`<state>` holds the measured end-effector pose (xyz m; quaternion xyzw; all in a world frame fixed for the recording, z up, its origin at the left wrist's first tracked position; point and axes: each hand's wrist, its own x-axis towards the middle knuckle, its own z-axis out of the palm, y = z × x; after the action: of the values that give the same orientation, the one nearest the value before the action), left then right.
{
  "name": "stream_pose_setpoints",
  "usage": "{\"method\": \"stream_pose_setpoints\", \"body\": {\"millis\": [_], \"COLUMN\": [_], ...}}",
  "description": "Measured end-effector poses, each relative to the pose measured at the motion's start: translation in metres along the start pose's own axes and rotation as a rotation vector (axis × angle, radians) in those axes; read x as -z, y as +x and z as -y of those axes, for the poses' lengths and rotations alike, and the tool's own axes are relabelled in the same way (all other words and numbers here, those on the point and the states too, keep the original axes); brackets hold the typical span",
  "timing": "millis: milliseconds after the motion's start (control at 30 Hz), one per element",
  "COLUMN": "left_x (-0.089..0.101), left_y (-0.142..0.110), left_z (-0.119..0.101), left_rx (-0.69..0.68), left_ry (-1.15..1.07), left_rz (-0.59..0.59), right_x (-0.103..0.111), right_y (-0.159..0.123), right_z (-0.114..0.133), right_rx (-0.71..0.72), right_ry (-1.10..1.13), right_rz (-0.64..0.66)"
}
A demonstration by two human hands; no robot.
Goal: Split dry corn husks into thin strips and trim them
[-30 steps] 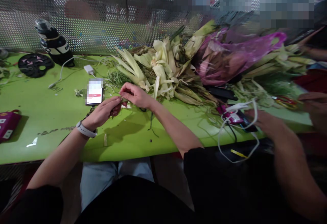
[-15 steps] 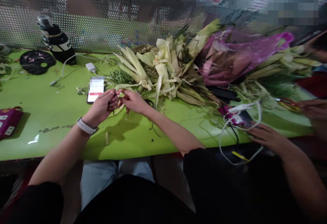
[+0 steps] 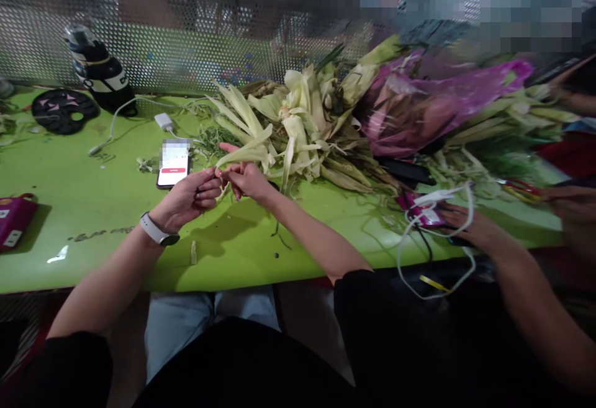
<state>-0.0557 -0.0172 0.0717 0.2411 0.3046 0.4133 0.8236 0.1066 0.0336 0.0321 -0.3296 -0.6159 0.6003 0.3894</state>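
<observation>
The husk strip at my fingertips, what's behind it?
Behind the husk strip, part of the husk pile and some green shreds show. Whatever the strip and your right hand cover can't be seen.

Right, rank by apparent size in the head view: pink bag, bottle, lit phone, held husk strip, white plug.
1. Pink bag
2. Bottle
3. Lit phone, held husk strip: too close to rank
4. White plug

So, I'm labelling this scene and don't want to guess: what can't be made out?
All in the head view:
Near end of the pale husk strip: partly hidden by fingers of the left hand and right hand.
Upper screen of the phone: pixelated.
Full shape of the purple box: cut off by the left edge.
Contents of the pink bag: obscured by crumpled plastic.
</observation>
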Motion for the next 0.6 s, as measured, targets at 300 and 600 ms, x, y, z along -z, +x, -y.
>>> {"method": "stream_pose_setpoints", "body": {"millis": [300,600], "left_x": [0.000,0.024], "left_y": [-0.002,0.013], "left_z": [-0.003,-0.002], "left_rx": [0.022,-0.284], "left_ry": [0.044,0.572], "left_rz": [0.006,-0.188], "right_x": [0.004,-0.002], "right_y": [0.001,-0.006], "right_z": [0.000,0.000], "right_rx": [-0.072,-0.059], "right_ry": [-0.048,-0.164], "right_rz": [0.157,0.107]}}
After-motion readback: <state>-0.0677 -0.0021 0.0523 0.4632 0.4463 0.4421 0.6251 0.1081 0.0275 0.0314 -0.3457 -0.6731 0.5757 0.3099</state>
